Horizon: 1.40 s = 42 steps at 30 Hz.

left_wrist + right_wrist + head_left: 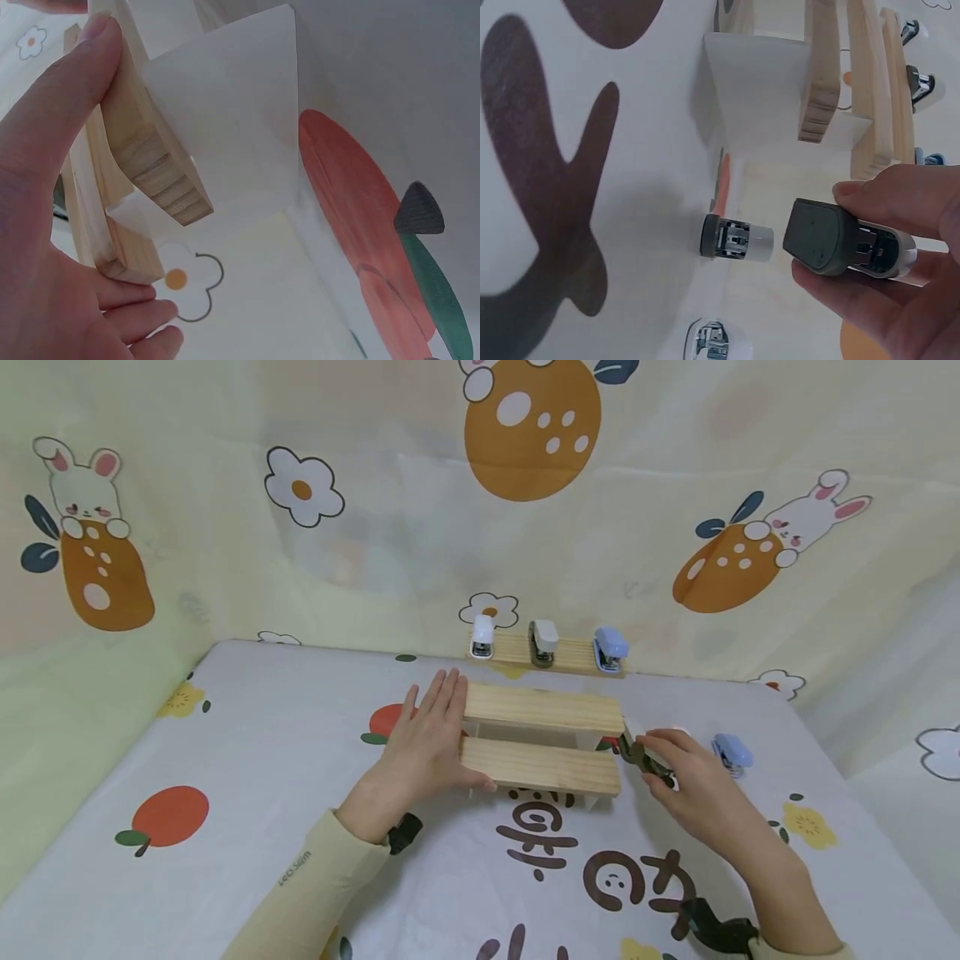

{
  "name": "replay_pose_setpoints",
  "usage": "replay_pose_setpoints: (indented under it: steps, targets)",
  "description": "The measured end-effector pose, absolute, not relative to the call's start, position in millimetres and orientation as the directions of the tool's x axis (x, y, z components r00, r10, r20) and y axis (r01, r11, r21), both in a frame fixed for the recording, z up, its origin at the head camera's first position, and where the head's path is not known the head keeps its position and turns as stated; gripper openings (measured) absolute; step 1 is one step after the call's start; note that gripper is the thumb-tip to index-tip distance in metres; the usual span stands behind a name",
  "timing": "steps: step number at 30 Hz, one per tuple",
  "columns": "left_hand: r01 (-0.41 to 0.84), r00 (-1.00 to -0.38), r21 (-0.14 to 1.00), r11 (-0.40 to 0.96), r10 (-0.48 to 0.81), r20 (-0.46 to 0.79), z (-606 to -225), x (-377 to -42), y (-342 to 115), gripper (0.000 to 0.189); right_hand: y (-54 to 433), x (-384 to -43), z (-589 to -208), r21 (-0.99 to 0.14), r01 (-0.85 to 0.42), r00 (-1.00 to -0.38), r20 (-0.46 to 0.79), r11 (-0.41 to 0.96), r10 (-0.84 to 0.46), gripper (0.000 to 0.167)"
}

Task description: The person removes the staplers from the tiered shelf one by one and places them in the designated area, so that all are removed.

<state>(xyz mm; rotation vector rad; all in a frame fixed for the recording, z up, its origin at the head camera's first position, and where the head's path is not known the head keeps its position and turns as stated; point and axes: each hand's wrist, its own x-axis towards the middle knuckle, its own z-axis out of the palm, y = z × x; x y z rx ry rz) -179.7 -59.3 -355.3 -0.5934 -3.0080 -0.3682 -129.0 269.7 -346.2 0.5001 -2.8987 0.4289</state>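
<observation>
A two-step wooden shelf (540,768) with whitish supports stands in the middle. My left hand (423,743) rests against its left end, fingers straight along the upper board (547,708), thumb on the lower one. In the left wrist view the thumb touches a wooden board (142,142) near its end. My right hand (701,785), just off the shelf's right end, pinches a dark grey and white stapler (821,236) between thumb and fingers. Its dark base faces the right wrist camera. Another dark-based stapler (739,238) stands on the table beyond it.
On a wooden board (577,653) at the back stand a white stapler (482,637), a grey and white stapler (543,643) and a blue stapler (611,649). A second blue stapler (732,753) is right of my right hand. Patterned cloth (300,593) hangs behind.
</observation>
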Motion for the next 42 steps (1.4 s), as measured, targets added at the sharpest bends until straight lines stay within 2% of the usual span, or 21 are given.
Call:
replay_pose_setpoints:
  steps: [21, 28, 42]
  targets:
    - [0.414, -0.909, 0.152, 0.898, 0.396, 0.132, -356, -180, -59, 0.149, 267, -135, -362, -0.275, -0.293, -0.956, 0.116, 0.916, -0.271, 0.045]
    - [0.419, -0.905, 0.147, 0.896, 0.399, 0.148, -358, -180, -58, 0.147, 265, -136, -364, -0.270, -0.259, -0.965, 0.037, 0.927, -0.259, 0.044]
    - [0.411, -0.909, 0.155, 0.898, 0.391, 0.146, -357, -179, -58, 0.145, 263, -135, -371, -0.257, -0.264, -0.964, 0.028, 0.930, -0.266, 0.046]
